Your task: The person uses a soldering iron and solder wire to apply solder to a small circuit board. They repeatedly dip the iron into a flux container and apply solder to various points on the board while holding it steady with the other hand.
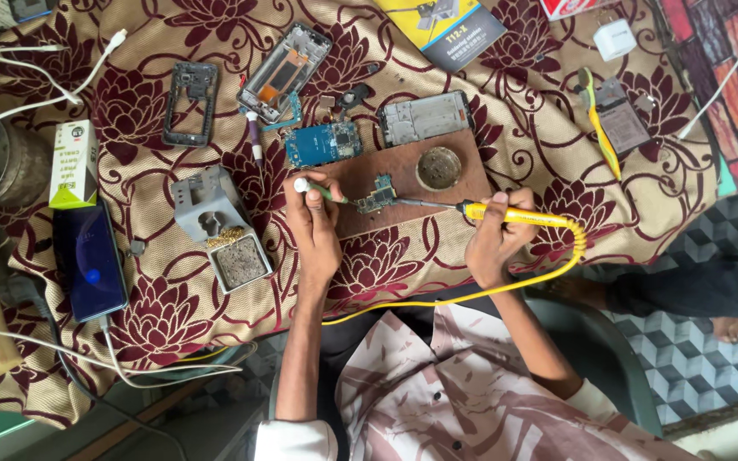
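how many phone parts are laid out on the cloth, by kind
Phone frames and housings: 3 (black frame, open frame, silver housing)
Circuit boards: 2 (blue board, small board under the soldering iron)
Whole phones: 1 (phone)
Total: 6
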A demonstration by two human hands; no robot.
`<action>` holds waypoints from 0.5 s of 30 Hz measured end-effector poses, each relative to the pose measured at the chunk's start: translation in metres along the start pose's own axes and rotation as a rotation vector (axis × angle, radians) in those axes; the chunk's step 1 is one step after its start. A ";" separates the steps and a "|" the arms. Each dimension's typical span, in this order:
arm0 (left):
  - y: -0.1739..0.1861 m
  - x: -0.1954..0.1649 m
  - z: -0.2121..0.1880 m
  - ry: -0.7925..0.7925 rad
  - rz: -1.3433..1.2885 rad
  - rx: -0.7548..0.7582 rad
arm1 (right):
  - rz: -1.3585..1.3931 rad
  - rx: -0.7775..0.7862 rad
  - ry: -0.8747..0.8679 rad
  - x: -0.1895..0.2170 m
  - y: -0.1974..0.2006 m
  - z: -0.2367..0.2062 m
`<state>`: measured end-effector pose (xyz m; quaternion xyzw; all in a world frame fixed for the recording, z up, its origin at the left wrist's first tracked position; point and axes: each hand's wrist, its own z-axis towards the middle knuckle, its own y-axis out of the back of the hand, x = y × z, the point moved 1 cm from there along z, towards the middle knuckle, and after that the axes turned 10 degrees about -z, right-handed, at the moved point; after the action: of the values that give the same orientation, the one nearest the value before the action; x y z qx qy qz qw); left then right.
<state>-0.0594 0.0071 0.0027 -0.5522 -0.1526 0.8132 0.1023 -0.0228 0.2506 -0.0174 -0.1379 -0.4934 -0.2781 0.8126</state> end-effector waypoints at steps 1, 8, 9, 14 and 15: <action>-0.001 -0.005 0.001 0.017 0.014 0.018 | -0.065 0.018 0.063 0.003 0.000 0.002; -0.004 -0.055 0.005 -0.171 1.054 0.523 | -0.231 0.100 0.210 0.030 -0.006 0.008; -0.006 -0.060 0.005 -0.220 1.143 0.559 | -0.278 0.105 0.253 0.035 -0.008 0.010; -0.015 -0.065 0.010 -0.416 1.265 0.542 | -0.274 0.163 0.223 0.055 -0.010 0.011; -0.017 -0.062 0.011 -0.429 1.224 0.514 | -0.325 0.166 0.229 0.058 -0.009 0.013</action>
<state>-0.0467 0.0003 0.0666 -0.3244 0.3665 0.8260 -0.2795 -0.0170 0.2315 0.0395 0.0434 -0.4349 -0.3776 0.8163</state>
